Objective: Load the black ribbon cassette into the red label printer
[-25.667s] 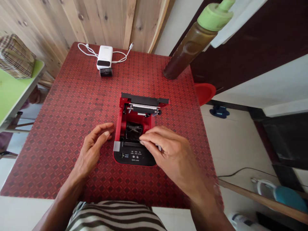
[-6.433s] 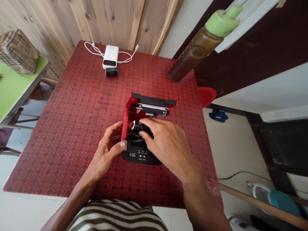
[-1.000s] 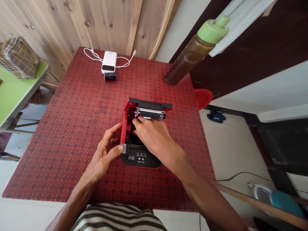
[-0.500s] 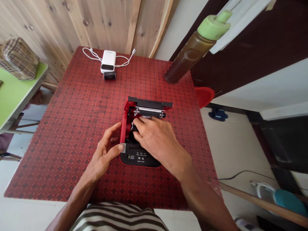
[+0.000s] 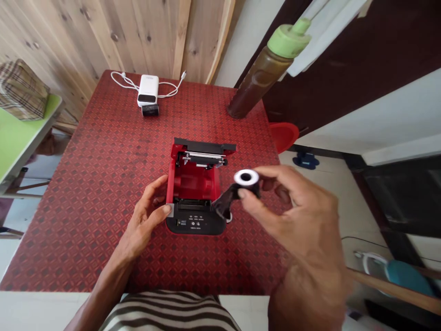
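A small red and black printer [image 5: 196,220] stands on the table with its lid [image 5: 206,146] raised. Its red paper bay [image 5: 193,184] shows nothing inside. My left hand [image 5: 148,216] holds the printer's left side, thumb on the front corner and fingers along the outer wall. Right of the printer, my right hand [image 5: 292,207] pinches a small roll [image 5: 246,178] between thumb and fingers. The roll has a white end face with a dark hole and a black outside. A loose black strip [image 5: 224,202] trails from it to the printer's front right corner.
Toward the table's back lie a white power bank [image 5: 148,87] with a white cable and a small black cylinder [image 5: 150,110]. A tall brown bottle [image 5: 265,73] with a green cap stands at the back right. A red stool [image 5: 284,135] is beyond the right edge.
My right hand has lifted the roll out of the printer's bay and moved right with it. My left hand keeps its place on the printer. The view has shifted slightly.
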{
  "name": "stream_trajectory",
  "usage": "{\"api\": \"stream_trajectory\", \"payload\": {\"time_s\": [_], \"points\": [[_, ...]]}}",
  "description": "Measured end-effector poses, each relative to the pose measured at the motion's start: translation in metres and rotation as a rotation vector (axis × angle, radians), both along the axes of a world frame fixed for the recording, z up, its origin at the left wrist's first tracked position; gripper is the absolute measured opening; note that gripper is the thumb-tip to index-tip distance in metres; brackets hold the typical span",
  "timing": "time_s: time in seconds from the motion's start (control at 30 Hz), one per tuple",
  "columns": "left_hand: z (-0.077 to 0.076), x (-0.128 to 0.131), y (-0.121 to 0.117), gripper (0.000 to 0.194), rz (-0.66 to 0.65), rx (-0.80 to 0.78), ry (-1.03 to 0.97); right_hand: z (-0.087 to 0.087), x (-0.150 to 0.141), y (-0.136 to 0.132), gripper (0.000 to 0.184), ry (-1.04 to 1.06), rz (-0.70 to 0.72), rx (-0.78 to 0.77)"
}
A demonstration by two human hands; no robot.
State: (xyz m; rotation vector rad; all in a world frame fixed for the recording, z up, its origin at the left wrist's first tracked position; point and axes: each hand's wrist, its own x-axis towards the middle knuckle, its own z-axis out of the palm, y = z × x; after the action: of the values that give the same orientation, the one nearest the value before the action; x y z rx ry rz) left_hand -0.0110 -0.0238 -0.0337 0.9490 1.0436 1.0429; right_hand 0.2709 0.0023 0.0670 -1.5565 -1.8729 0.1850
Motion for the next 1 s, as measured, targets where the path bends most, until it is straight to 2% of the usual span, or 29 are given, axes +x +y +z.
{"api": "stream_trajectory", "payload": {"time_s": [0.07, 0.13, 0.23, 0.3, 0.37, 0.57, 0.77, 1.0], "points": [[-0.001, -0.001, 0.000, 0.060, 0.008, 0.011, 0.001, -0.020, 0.023, 0.004, 0.021, 0.182, -0.196, -0.060], [-0.002, -0.001, 0.000, 0.059, 0.013, 0.014, -0.002, -0.045, 0.039, 0.013, 0.028, 0.346, -0.385, -0.021], [-0.002, -0.001, 0.001, 0.057, 0.006, 0.012, -0.009, -0.077, 0.047, 0.030, 0.032, 0.393, -0.602, 0.028], [-0.002, -0.002, 0.001, 0.056, 0.002, 0.015, -0.016, -0.090, 0.039, 0.039, 0.033, 0.349, -0.648, 0.007], [-0.002, -0.002, 0.001, 0.057, 0.008, 0.016, -0.012, -0.098, 0.026, 0.044, 0.032, 0.304, -0.619, -0.047], [-0.001, -0.003, 0.001, 0.057, 0.011, 0.003, -0.003, -0.111, -0.008, 0.039, 0.032, 0.277, -0.398, -0.191], [-0.003, -0.003, 0.001, 0.059, 0.015, 0.009, -0.015, -0.111, -0.004, 0.028, 0.042, 0.299, -0.239, -0.287], [-0.004, -0.003, 0.001, 0.057, 0.016, 0.007, -0.026, -0.110, 0.000, 0.021, 0.045, 0.336, -0.171, -0.346]]}}
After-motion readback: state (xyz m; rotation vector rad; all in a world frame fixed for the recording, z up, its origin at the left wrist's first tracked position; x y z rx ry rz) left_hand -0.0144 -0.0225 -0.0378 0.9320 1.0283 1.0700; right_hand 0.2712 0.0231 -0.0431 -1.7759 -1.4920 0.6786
